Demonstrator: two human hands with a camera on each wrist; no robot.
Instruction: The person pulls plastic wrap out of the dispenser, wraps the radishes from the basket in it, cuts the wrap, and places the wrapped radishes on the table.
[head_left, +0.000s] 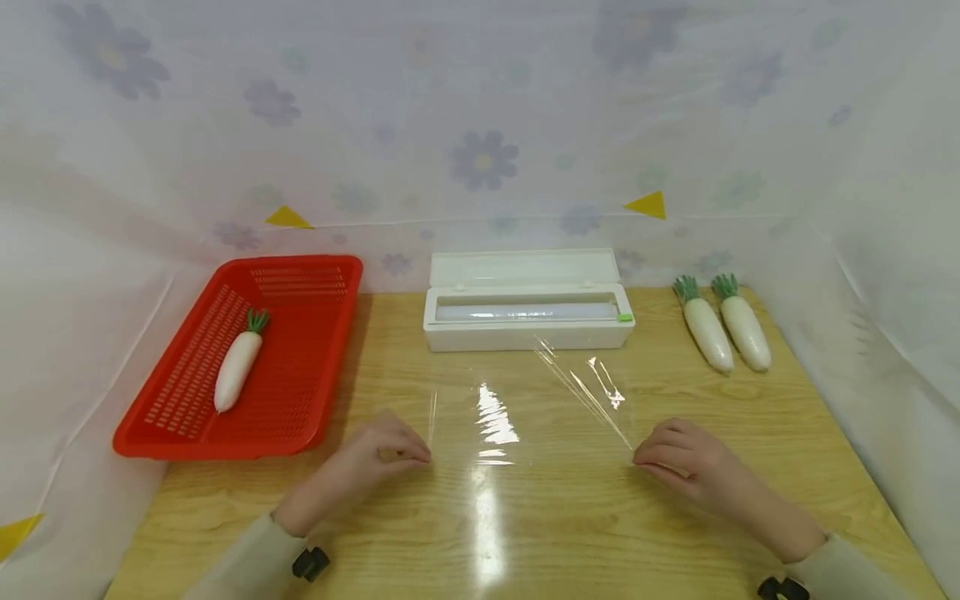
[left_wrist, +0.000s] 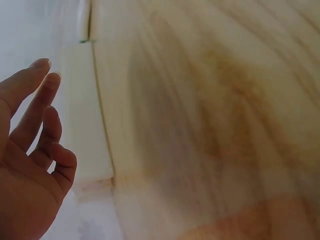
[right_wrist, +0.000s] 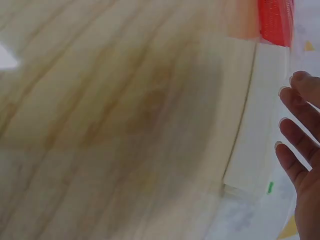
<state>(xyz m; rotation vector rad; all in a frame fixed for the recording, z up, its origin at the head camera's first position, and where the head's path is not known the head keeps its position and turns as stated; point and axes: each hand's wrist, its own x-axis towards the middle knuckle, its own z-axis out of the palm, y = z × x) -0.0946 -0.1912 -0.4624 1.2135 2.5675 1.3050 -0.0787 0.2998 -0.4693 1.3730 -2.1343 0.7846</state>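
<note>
A clear sheet of plastic wrap (head_left: 498, 417) stretches toward me from a white wrap dispenser (head_left: 528, 337), whose lid stands up. The wrap roll (head_left: 525, 312) lies inside it. My left hand (head_left: 378, 450) pinches the sheet's near left corner between thumb and forefinger. At the near right corner, my right hand (head_left: 693, 462) pinches the film the same way. In the left wrist view, the left hand (left_wrist: 37, 130) has its other fingers loosely bent. The right wrist view has the right hand (right_wrist: 305, 125) at its edge, partly cut off.
At the left, a red plastic basket (head_left: 307, 392) holds one white radish (head_left: 238, 367) with a green top. Two more white radishes, one left (head_left: 708, 333) and one right (head_left: 746, 333), lie at the back right of the wooden table (head_left: 585, 533). Flower-patterned sheeting (head_left: 360, 125) surrounds the table.
</note>
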